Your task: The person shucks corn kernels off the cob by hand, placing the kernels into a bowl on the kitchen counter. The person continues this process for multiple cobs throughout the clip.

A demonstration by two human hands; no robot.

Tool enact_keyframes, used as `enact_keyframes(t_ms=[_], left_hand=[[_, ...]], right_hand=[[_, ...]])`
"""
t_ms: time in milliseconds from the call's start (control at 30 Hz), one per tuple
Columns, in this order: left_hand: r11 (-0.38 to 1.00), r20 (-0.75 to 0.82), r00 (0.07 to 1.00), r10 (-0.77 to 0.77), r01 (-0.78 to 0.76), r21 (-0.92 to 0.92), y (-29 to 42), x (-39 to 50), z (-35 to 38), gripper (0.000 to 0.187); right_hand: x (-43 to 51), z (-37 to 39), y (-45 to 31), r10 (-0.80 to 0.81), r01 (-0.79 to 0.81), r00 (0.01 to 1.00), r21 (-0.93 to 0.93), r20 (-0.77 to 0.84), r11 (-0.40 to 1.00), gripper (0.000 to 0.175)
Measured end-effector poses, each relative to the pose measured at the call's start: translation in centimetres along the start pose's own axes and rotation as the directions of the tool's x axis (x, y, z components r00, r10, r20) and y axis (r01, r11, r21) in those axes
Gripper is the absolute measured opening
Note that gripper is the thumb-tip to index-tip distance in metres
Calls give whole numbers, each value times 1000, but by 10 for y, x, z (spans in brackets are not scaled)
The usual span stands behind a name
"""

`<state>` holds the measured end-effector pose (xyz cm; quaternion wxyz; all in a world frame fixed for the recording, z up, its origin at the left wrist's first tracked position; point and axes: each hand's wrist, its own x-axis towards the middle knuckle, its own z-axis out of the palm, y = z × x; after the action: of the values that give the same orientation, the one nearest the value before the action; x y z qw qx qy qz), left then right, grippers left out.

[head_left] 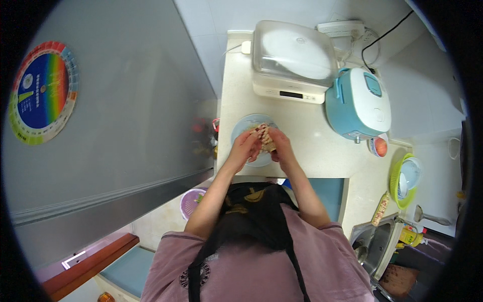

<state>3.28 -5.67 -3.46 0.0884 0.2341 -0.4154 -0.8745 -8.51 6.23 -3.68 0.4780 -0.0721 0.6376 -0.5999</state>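
Both of my hands hold a cob of corn (267, 140) with pale and dark purplish kernels. My left hand (244, 146) grips it from the left, thumb on the kernels. From the right, my right hand (280, 146) has its fingers around the other side. Under them stands a pale blue bowl or plate (238, 127) on the cream countertop (302, 151). My hands and the cob hide most of its inside, so what lies in it is hard to tell.
Behind the bowl stand a lidded electric steamer (292, 64) and a blue-and-white rice cooker (358, 104). A grey refrigerator (143, 94) walls off the left. At right are a small bowl with a reddish fruit (380, 146), a green basket (396, 181), another corn cob (380, 209) and a sink (381, 241).
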Motion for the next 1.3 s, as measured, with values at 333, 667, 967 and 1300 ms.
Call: enact_keyframes(t_ms=[333,667,967,1300], left_hand=[[980,-193,981,0,38,194,-5,7,13,29],[926,-271,941,202,-93,367,-32,32,-10,25],[990,-68,996,-58,49,-130,8,8,5,34],[979,34,997,69,-61,-196,2,2,11,30]], right_hand=[[-4,-2,1,-49,44,998,-129,-33,991,44],[23,-8,29,-310,300,951,-261,3,918,41],[-1,-5,-20,-62,62,998,39,0,997,33],[-9,3,-35,-22,23,1000,45,-20,999,32]])
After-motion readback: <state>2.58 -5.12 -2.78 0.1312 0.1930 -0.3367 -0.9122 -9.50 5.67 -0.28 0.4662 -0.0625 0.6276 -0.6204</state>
